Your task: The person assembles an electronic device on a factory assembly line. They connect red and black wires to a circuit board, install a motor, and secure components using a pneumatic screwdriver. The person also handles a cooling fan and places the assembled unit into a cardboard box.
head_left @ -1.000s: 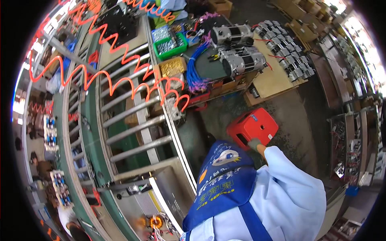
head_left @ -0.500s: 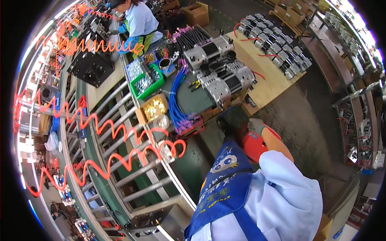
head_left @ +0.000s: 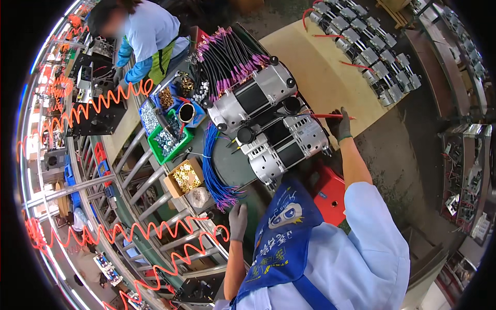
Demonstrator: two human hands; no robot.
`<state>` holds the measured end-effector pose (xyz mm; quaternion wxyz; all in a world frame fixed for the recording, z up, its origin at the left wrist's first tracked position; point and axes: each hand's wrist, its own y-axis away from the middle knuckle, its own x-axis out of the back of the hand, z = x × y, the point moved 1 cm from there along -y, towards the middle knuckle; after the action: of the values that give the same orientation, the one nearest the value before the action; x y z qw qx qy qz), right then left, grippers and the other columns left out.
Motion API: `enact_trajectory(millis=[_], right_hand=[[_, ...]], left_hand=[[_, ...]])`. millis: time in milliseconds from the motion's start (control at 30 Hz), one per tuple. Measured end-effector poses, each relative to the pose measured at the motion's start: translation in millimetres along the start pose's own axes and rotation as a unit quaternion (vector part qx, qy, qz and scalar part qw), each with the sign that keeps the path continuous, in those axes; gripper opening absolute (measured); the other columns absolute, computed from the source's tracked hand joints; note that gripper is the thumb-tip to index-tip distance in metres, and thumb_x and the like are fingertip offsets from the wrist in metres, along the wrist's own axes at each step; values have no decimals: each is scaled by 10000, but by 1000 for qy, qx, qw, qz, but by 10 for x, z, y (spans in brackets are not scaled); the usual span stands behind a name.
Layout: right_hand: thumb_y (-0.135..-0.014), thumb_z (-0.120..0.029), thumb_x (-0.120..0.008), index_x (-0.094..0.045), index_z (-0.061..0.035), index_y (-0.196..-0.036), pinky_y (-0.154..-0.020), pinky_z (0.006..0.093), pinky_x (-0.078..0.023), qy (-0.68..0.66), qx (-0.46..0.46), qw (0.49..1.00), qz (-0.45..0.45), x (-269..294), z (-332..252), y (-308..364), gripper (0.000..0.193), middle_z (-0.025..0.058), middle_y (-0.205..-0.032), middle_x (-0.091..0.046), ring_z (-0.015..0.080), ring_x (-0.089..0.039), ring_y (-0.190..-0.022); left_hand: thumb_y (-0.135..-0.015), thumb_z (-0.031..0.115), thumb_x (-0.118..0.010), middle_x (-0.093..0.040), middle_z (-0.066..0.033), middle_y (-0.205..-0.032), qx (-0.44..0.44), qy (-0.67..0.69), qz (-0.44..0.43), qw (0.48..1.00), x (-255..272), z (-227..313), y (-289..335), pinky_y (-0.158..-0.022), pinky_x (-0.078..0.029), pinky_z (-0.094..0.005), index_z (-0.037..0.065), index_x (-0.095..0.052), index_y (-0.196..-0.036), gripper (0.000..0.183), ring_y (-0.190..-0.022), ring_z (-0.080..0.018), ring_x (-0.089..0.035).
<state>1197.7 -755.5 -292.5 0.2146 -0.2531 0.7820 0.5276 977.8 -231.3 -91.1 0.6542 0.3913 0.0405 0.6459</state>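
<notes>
My right hand (head_left: pixel 339 126), in a grey glove, is closed round a thin red hose (head_left: pixel 320 115) that sticks out from the motor units on the bench. Nearest to it is the front silver-and-black motor unit (head_left: pixel 289 150). A second such unit (head_left: pixel 253 98) lies just behind. Gloved too, my left hand (head_left: pixel 238 221) hangs by the bench's front edge, fingers stretched out and nothing in them. Close above it is a bundle of blue wires (head_left: pixel 209 160) with purple ends, apart from the hand.
A red stool (head_left: pixel 329 194) stands beside my apron. Left on the bench are a green bin of metal parts (head_left: pixel 155 147) and a carton of brass pieces (head_left: pixel 169 183). Coiled orange air hoses (head_left: pixel 170 227) hang over the roller conveyor (head_left: pixel 137 194). A co-worker (head_left: pixel 152 36) works at far left.
My right hand has left the red stool and come up to the red hose. My left hand has come into view. The bench appears closer, and the stool is further under it.
</notes>
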Motion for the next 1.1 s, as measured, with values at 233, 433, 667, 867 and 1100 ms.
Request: enact_trajectory(millis=[233,433,667,867,1100], right_hand=[[-971,-360,-651,-625,-70,-1285,-905,325,-532,368,-13,919,-142,-569,166,1204,427,56,-1131,-691,156,-650,-1015],[-986,-391,-623,-558,-96,-1357,-823,323,-554,497,-121,845,-157,-1072,299,858,479,59,-1102,-687,142,-662,-944],[-992,-534,-504,-582,-111,-1349,-846,350,-572,500,-196,819,-202,-877,434,423,559,107,-1153,-690,213,-686,-985],[-973,-579,-478,-563,-106,-1371,-846,440,-588,399,-368,802,-251,-1193,767,672,624,151,-1169,-692,297,-691,-1035],[-978,-575,-423,-561,-110,-1378,-879,462,-579,345,-410,763,-361,-1408,835,679,629,142,-1198,-675,330,-675,-1042]], left_hand=[[-1022,475,-503,-655,-95,-1036,-8,198,-15,980,-588,719,-1157,-867,-470,-305,-37,-628,-1203,557,-938,-151,-587],[-943,705,-506,-657,-98,-1135,107,360,-102,921,-919,459,-1896,-936,-478,-317,-18,-618,-1264,799,-1025,-161,-605],[-960,658,-511,-672,-103,-1194,99,346,-129,924,-1035,178,-2091,-956,-495,-333,5,-596,-1329,755,-1063,-173,-636],[-909,704,-536,-701,-143,-1146,115,350,-93,925,-1127,235,-2109,-906,-507,-372,22,-670,-1258,779,-1013,-212,-660],[-846,760,-531,-725,-194,-1088,109,256,-54,959,-1033,419,-2174,-924,-503,-409,0,-714,-1177,849,-1041,-317,-692]])
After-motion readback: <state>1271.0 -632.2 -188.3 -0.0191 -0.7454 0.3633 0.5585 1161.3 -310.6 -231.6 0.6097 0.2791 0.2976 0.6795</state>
